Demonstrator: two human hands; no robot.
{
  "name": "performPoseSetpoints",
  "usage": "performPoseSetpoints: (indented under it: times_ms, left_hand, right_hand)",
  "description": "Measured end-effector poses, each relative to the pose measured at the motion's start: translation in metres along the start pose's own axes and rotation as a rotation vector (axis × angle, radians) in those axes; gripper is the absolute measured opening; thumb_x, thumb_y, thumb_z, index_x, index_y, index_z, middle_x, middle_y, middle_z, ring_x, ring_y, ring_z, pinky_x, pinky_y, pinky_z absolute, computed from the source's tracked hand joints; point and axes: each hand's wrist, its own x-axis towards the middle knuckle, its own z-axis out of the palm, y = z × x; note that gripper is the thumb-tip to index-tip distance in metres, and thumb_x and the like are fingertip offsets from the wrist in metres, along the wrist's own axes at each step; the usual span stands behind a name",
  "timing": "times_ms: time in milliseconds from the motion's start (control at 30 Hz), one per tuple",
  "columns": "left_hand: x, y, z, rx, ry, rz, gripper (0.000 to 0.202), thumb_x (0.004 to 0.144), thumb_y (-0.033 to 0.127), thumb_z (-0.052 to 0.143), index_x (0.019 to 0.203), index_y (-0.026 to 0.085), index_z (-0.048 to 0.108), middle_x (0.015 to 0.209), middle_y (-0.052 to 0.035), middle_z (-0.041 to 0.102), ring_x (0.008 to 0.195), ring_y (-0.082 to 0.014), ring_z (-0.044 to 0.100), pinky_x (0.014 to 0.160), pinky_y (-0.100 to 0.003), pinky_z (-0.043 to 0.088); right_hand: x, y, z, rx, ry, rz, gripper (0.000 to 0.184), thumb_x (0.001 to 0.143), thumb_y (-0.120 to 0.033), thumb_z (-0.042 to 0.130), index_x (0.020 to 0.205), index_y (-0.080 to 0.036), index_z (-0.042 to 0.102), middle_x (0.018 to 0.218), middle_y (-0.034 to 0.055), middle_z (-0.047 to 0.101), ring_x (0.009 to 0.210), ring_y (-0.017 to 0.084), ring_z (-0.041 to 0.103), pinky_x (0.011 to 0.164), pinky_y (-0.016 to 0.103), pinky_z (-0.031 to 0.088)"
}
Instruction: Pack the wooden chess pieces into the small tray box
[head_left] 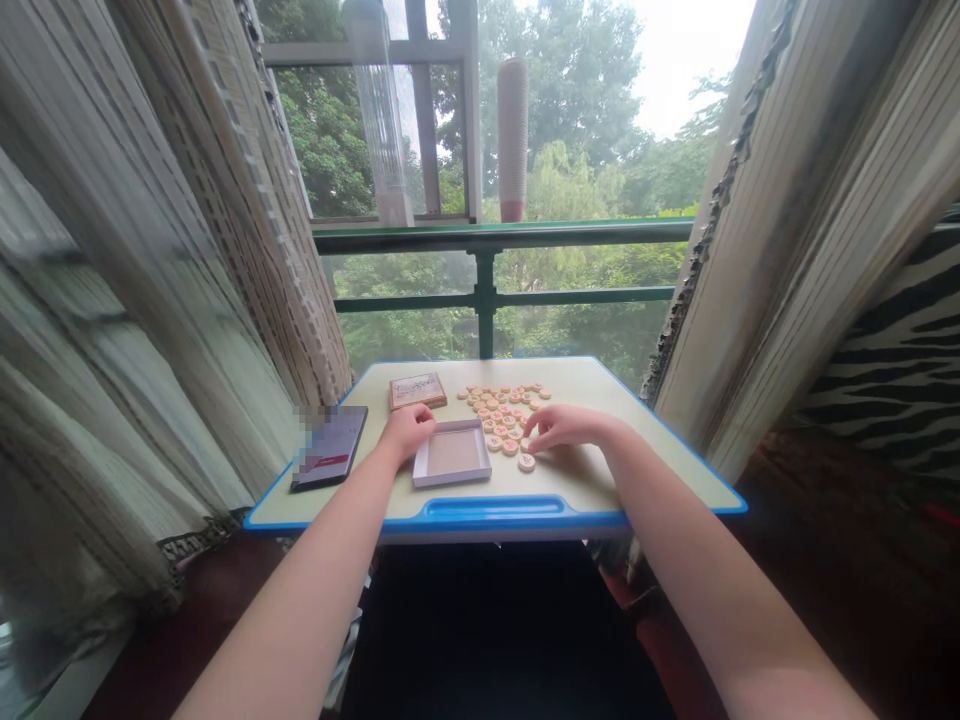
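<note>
A shallow white box tray [452, 453] lies on a small cream table with a blue rim [495, 512]. My left hand [407, 430] rests against the tray's left edge, fingers curled on its corner. Several round wooden game discs [504, 410] with red marks lie scattered to the right of the tray. My right hand [561, 428] is down among them, fingertips pinched on a disc at the pile's near edge. One disc [526, 462] lies apart just in front of that hand. The box lid [418, 391] lies flat behind the tray.
A dark phone [330, 446] lies on the table's left side. Curtains hang close on both sides. A green railing [495, 237] and window stand behind the table, with two tall tubes on the sill. A zebra-patterned cushion [900, 370] is at the right.
</note>
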Motion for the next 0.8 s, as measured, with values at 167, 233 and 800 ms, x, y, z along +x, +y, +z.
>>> performPoseSetpoints:
  times_ms: [167,233,800]
  left_hand:
    - [0.001,-0.002,0.001,-0.008,0.0,0.012,0.015,0.061,0.023,0.049,0.067,0.017,0.062,0.07,-0.0022,0.065,0.07,-0.0171,0.057,0.065,-0.027,0.042]
    - [0.001,-0.003,0.001,-0.004,0.002,0.009,0.015,0.061,0.023,0.05,0.066,0.017,0.062,0.069,-0.0021,0.065,0.07,-0.0172,0.057,0.065,-0.027,0.043]
    - [-0.001,-0.001,0.0,-0.001,0.001,0.023,0.016,0.062,0.024,0.049,0.067,0.016,0.062,0.069,-0.0027,0.065,0.07,-0.0175,0.057,0.064,-0.027,0.043]
  right_hand:
    - [0.003,-0.002,0.002,0.047,0.057,-0.013,0.037,0.062,-0.043,0.07,0.091,-0.021,0.064,0.082,0.0009,0.062,0.072,0.015,0.053,0.06,0.024,0.036]
    - [0.004,-0.002,0.002,0.033,0.092,-0.017,0.033,0.061,-0.037,0.07,0.088,-0.02,0.061,0.081,0.0005,0.06,0.07,0.015,0.051,0.058,0.023,0.035]
    - [0.019,0.019,0.002,-0.039,0.491,0.043,0.026,0.074,-0.017,0.048,0.091,-0.018,0.066,0.093,0.0047,0.06,0.08,0.016,0.053,0.07,0.024,0.04]
